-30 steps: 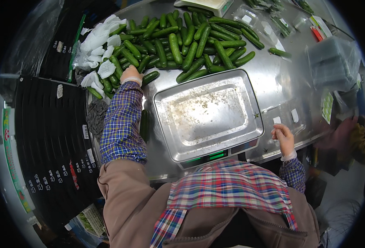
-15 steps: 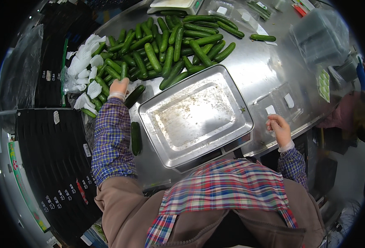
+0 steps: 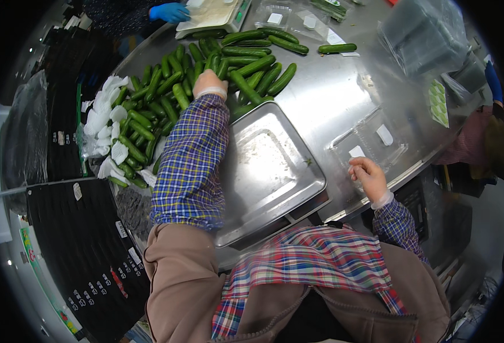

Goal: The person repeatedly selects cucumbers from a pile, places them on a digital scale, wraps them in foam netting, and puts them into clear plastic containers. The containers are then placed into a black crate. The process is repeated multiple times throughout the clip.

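Metal table (image 3: 315,108): left hand (image 3: 211,84) on cucumbers (image 3: 180,96), closure unclear; right hand (image 3: 371,179) half-curled.

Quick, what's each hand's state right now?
Left hand: among cucumbers; fingertips hidden, grip can't be told.
Right hand: loosely curled, nothing visibly held; fully closed or not, can't tell.

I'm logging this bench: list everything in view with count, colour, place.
Table: one, silver, centre
Cucumbers: dozens, green, heaped far left; one apart, right
Tray: one, silver, near edge
Far scale: one, pale top, far edge
Foam nets: several, white, left
Cloth: one, grey, left
Plastic containers: several, clear, right and far edge
Bagged containers: one stack, greyish, far right
Patterned sheet: one, green, right
Crates: several, black, left
Co-worker's glove: one, blue, by far scale
Apron: one, multicoloured, near
Jacket: one, brown, near
Left hand: one, blue sleeve, on cucumbers
Right hand: one, blue sleeve, by plastic container
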A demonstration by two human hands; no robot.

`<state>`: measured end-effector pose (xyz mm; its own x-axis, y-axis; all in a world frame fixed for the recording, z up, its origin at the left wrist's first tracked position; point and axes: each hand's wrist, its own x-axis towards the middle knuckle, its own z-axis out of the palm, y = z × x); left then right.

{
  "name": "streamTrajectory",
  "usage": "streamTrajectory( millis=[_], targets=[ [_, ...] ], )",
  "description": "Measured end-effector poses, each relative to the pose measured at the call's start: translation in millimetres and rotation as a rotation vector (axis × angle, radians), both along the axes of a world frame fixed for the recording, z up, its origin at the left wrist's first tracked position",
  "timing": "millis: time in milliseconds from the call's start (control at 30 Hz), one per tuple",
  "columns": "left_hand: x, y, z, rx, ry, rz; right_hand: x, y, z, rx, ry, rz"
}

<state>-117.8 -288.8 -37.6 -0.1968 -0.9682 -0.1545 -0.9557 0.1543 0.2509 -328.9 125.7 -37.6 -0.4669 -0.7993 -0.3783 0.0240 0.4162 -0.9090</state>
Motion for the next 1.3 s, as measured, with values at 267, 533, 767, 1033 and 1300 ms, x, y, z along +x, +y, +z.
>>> streamTrajectory(
  millis=[267, 533, 767, 1033, 1300],
  targets=[
    [-11, -4, -4, -0.054, -0.084, 0.11, -20, -83, 29, -0.109, 0.036, 0.189],
    [91, 71, 64, 0.481, 0.684, 0.172, -5, -241, 24, 0.04, 0.046, 0.476],
    [132, 180, 35, 0.561, 0.838, 0.405, 77, -349, 7, 0.326, 0.91, 0.915],
    [155, 196, -5, 0.044, 0.779, 0.311, 87, -304, 69, -0.03, 0.793, 0.588],
    [166, 198, -16, 0.16, 0.791, 0.427, 177, -208, 32, -0.062, 0.468, 0.793]
  ],
)
